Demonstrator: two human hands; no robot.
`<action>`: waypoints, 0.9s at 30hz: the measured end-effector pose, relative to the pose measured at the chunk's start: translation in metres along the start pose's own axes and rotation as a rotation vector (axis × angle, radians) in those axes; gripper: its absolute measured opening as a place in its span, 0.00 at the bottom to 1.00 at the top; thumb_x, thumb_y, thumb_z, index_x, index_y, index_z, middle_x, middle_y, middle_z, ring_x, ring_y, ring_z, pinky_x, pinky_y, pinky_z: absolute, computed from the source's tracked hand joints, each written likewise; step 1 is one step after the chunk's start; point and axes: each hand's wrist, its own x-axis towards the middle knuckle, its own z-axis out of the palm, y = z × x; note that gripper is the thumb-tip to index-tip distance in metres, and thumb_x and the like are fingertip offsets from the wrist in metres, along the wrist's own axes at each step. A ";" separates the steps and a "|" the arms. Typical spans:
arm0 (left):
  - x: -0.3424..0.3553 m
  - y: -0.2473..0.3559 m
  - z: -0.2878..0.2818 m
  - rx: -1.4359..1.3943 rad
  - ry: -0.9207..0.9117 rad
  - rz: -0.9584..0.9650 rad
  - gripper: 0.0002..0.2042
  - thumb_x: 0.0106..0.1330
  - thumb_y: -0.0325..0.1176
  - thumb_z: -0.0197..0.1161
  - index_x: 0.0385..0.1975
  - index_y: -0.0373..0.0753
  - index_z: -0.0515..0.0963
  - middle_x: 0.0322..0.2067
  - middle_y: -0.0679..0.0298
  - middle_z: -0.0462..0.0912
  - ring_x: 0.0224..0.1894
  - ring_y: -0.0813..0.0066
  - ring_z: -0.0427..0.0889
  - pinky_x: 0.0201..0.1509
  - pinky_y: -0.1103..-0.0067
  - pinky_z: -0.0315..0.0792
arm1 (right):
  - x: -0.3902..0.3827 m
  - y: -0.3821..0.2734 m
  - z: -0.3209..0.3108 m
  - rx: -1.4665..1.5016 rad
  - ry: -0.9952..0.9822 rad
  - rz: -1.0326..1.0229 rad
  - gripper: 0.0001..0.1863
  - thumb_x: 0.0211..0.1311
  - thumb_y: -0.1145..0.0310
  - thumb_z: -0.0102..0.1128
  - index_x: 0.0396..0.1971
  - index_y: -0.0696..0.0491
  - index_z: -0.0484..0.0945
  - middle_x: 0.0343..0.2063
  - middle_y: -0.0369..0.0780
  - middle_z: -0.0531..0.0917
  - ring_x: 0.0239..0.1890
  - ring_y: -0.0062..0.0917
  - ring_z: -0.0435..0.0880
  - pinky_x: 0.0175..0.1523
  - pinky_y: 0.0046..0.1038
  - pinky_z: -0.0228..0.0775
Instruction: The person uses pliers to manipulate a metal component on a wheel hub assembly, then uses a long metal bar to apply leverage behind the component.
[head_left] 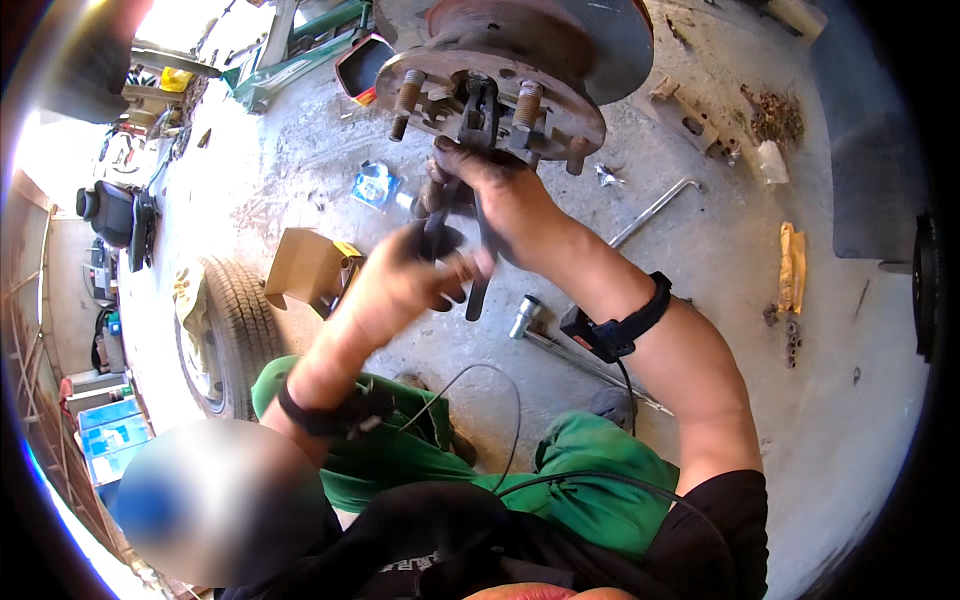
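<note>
A rusty wheel hub with threaded studs and a brake disc behind it stands at the top middle. Dark long-handled pliers have their jaws at the middle of the hub. My right hand is closed round them just below the jaws, its thumb lying toward the hub. Below and to the left, my left hand is at the pliers' spread handles. Motion smears its fingers, so whether they grip a handle is unclear. Both hands are dark with grease.
Left of me a tyre stands beside an opened cardboard box. A socket on a long bar, another metal bar, a blue-and-white packet and a yellow wrapper lie on the concrete floor. A green jack is at upper left.
</note>
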 end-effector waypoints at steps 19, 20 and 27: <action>0.010 -0.003 -0.030 0.779 0.389 0.435 0.24 0.41 0.26 0.67 0.39 0.30 0.64 0.23 0.52 0.73 0.23 0.61 0.71 0.29 0.70 0.68 | -0.059 0.034 -0.214 -1.797 0.668 0.102 0.28 0.56 0.46 0.63 0.34 0.62 0.78 0.37 0.53 0.85 0.41 0.50 0.84 0.51 0.42 0.76; 0.004 0.010 -0.018 0.816 0.369 0.290 0.25 0.44 0.30 0.65 0.44 0.28 0.66 0.34 0.39 0.81 0.42 0.36 0.80 0.45 0.60 0.76 | -0.067 0.029 -0.248 -1.817 0.770 0.221 0.30 0.57 0.45 0.62 0.36 0.63 0.78 0.41 0.54 0.84 0.45 0.50 0.83 0.53 0.42 0.75; 0.008 -0.002 -0.022 0.831 0.414 0.429 0.25 0.44 0.29 0.65 0.42 0.27 0.65 0.28 0.42 0.80 0.35 0.37 0.81 0.40 0.58 0.75 | -0.063 0.023 -0.245 -1.735 0.897 0.599 0.37 0.56 0.42 0.63 0.52 0.62 0.77 0.56 0.54 0.77 0.61 0.46 0.74 0.63 0.39 0.68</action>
